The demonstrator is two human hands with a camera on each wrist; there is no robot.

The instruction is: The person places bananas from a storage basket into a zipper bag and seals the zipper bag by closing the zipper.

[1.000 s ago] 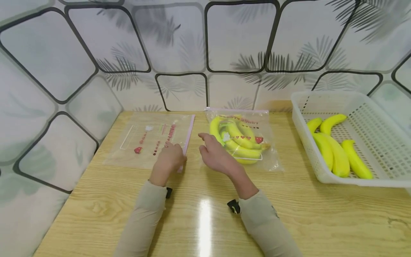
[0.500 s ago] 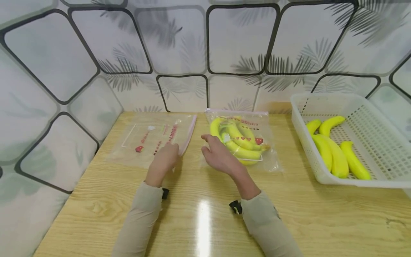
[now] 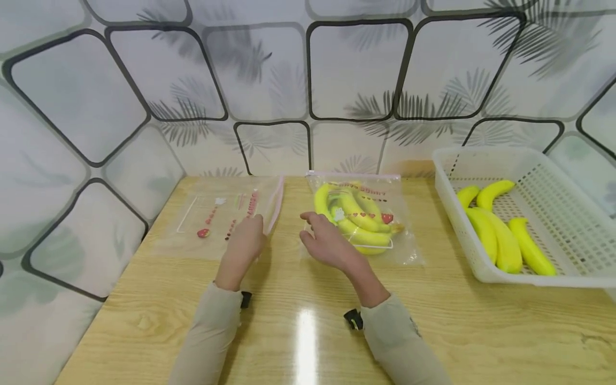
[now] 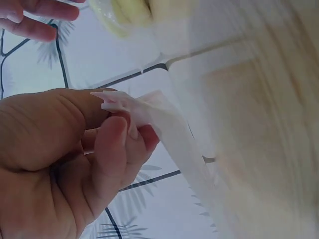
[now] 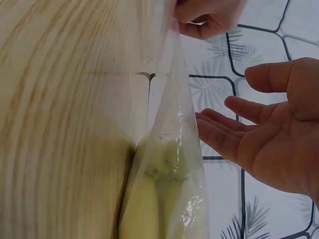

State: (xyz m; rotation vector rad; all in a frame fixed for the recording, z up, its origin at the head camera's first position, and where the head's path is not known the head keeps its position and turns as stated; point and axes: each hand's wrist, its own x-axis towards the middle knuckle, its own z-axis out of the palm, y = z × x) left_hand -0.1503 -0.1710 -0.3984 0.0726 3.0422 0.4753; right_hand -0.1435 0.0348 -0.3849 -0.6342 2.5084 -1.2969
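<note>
A flat zip bag (image 3: 231, 206) with red print lies at the left of the table, and no fruit shows inside it. My left hand (image 3: 243, 246) pinches the near end of its pink zip edge (image 3: 276, 206). In the left wrist view, the thumb and fingers (image 4: 119, 134) hold the strip's end, slightly raised. My right hand (image 3: 327, 240) hovers by the left side of a second zip bag (image 3: 409, 248) that contains several bananas (image 3: 356, 232). Its fingers (image 5: 224, 139) are extended and loosely spread, holding nothing, in the right wrist view.
A white perforated basket (image 3: 548, 280) stands at the right with several bananas (image 3: 505, 248) in its left part. Behind the wooden table (image 3: 298, 299) rises a patterned wall covering (image 3: 356, 69).
My left hand has drawn slightly left with the zip edge, whose near end is lifted and bent. My right hand keeps its place by the banana bag. The head view has tilted up slightly.
</note>
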